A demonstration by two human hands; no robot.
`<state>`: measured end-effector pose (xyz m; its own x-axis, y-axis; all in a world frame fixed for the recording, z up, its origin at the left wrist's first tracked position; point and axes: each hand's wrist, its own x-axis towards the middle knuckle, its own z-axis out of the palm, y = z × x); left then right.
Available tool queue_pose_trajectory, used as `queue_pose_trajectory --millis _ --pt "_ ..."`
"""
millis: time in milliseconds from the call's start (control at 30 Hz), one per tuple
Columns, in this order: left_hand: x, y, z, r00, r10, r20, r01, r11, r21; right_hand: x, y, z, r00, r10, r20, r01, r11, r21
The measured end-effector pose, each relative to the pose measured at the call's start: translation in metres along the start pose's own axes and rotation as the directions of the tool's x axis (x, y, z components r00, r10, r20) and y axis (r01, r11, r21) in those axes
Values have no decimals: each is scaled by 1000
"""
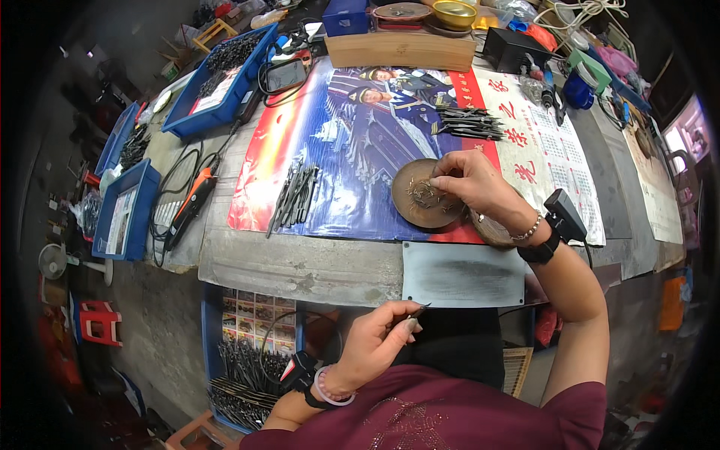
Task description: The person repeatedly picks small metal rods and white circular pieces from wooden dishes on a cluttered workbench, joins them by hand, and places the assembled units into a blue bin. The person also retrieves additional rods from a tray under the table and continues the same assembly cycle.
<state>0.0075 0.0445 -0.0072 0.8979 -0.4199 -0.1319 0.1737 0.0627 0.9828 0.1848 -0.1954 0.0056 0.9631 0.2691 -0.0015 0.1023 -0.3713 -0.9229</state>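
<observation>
My right hand (480, 187) reaches over a round brown dish (406, 208), thumb and forefinger pinched at its contents. Small thin brass-coloured metal pieces (426, 196) lie in that dish; whether one is between my fingertips is too small to tell. Closer to my body, my left hand (381, 339) is closed on a thin black pointed piece (424, 307), whose tip sticks out past the fingers. On the table to the left is a bundle of slim black pieces (296, 196). Another black bundle (469, 123) lies beyond the dish.
A grey-blue pad (463, 274) with a dark smudge sits at the table's front edge. An orange-and-black corded tool (193, 204) lies left, beside blue bins (127, 206). A wooden board (400, 52) stands at the back. Below the table, a blue crate (214, 337) holds many black pieces.
</observation>
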Motion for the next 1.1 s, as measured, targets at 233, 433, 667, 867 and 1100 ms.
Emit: queue_pose_trajectory --millis 233,433,667,867,1100 --pt "1 5 1 1000 16 0 -16 998 56 -20 -17 -3 981 151 120 -175 958 226" --pt "10 17 -1 961 272 47 -269 886 378 -84 -35 21 913 118 390 -290 861 418" --pt "20 23 9 782 581 225 -565 509 650 -126 -39 27 839 172 516 -424 802 422" --pt "21 30 13 698 612 372 -630 277 725 -137 -39 30 873 141 467 -350 847 399" --pt "22 34 17 654 605 454 -653 149 742 -144 -39 31 908 124 400 -286 881 376"
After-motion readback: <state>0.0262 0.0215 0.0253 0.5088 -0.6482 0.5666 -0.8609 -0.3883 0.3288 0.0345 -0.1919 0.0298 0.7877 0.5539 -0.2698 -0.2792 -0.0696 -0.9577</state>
